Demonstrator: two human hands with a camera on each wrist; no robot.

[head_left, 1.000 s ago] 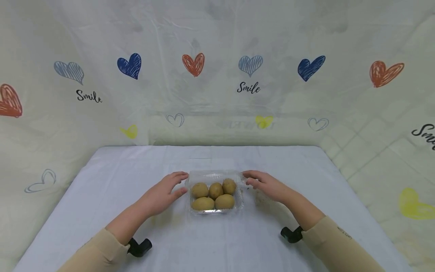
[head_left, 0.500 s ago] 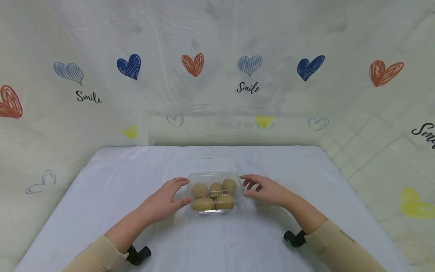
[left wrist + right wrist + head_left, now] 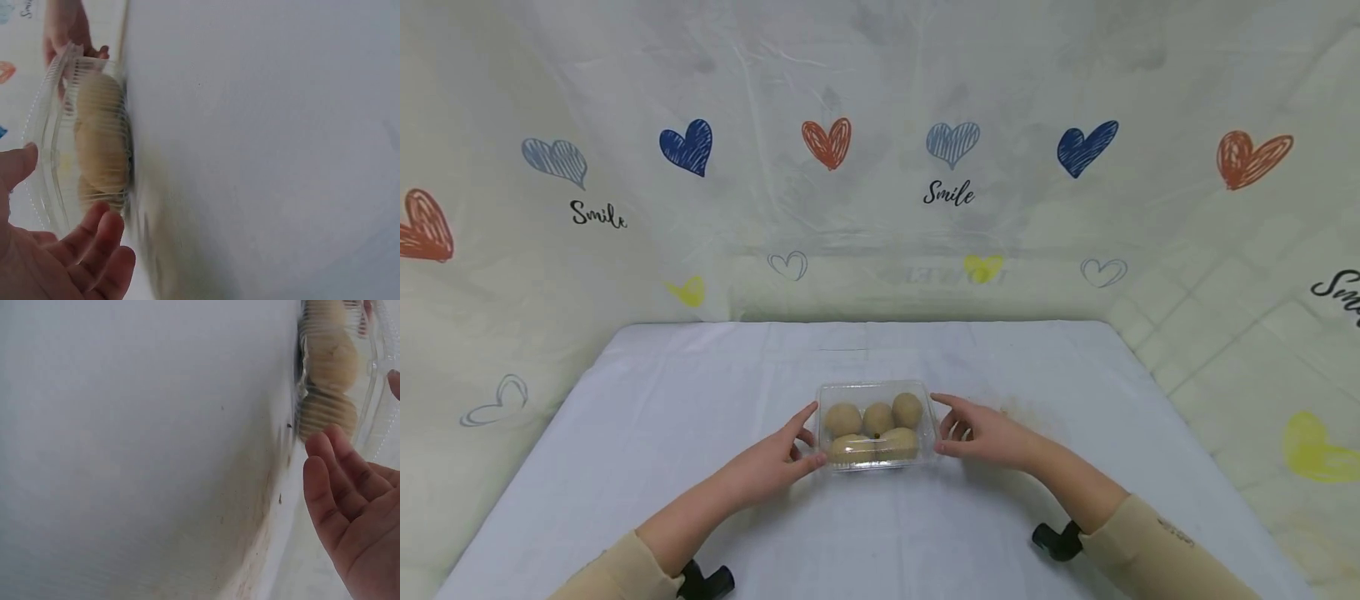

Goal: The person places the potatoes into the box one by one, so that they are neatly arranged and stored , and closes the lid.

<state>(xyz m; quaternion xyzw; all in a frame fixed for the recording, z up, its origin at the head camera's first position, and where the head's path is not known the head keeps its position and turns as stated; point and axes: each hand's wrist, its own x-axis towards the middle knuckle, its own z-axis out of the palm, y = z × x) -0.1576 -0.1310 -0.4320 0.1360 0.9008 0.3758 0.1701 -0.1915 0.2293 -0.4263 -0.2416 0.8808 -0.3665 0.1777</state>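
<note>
A clear plastic clamshell box (image 3: 867, 387) sits on the white-covered table, its lid lying over the base. Inside are several tan potatoes (image 3: 907, 410) in two rows. My left hand (image 3: 767, 467) is at the box's left side, index finger stretched toward the back corner and thumb at the front left edge. At the right side, my right hand (image 3: 988, 433) mirrors this, its index finger at the back corner and thumb by the front corner. Both wrist views show the lower fingers (image 3: 112, 237) loosely bent beside the ribbed wall. Whether the rim is fully pressed together cannot be told.
A white cloth covers the tabletop (image 3: 880, 542). Behind it hangs a pale backdrop (image 3: 880, 217) printed with hearts and words. Small dark specks (image 3: 280, 499) and brownish stains mark the cloth near the box's right side.
The lid has swung from standing at the back down over the potatoes. Both hands have come nearer to me along the box's sides, their index fingers now stretched out.
</note>
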